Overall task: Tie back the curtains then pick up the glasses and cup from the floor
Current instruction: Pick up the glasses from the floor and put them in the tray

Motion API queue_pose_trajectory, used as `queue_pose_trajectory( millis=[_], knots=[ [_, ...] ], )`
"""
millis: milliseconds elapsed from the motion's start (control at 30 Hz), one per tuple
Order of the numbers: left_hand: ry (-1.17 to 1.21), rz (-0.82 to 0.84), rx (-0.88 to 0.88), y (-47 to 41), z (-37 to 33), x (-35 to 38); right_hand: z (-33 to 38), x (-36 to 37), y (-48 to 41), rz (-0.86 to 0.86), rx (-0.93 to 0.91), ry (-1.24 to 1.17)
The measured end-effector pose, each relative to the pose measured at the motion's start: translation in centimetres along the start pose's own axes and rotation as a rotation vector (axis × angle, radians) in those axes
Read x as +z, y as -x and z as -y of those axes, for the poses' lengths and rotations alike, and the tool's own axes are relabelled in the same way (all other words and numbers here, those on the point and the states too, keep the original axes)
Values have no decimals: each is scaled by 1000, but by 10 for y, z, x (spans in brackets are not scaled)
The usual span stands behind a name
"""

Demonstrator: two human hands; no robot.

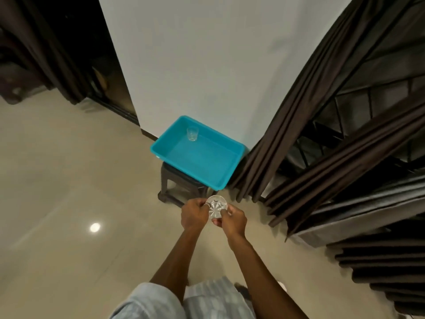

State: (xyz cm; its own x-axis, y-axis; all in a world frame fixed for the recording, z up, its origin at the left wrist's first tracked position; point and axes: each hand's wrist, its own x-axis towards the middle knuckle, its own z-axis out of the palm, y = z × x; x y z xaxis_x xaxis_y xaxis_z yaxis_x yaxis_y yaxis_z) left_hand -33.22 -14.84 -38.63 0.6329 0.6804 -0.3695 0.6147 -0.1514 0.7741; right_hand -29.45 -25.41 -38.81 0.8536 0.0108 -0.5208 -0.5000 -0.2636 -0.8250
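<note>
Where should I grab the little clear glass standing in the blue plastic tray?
Grip the small clear drinking glass round its side wall, just under the rim, coming from above. It stands upright near the far left corner of the turquoise plastic tray, whose walls crowd it sideways. The left hand and right hand hold a patterned glass.

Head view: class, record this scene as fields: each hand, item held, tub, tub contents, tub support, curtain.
left hand: grips the cut glass
right hand: grips the same glass
item held: one cut glass, between both hands
tub: blue, rectangular
tub contents: one small glass, upright
tub support: dark stool
curtain: dark, right of the tub
</note>
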Motion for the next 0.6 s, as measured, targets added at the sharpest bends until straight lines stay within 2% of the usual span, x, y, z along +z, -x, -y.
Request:
queue_pose_trajectory(
  millis=[133, 267, 600],
  knots=[
    [-42, 8, -15, -22, 1, -6, 5, 17, -15, 5, 13, 50],
    [-98, 42, 44, -53, -17, -7, 21, 31, -48, 8, -5, 100],
    [-45, 4, 133, -178, -74, -12, 112, 78, -154, 125, -72, 38]
  ],
)
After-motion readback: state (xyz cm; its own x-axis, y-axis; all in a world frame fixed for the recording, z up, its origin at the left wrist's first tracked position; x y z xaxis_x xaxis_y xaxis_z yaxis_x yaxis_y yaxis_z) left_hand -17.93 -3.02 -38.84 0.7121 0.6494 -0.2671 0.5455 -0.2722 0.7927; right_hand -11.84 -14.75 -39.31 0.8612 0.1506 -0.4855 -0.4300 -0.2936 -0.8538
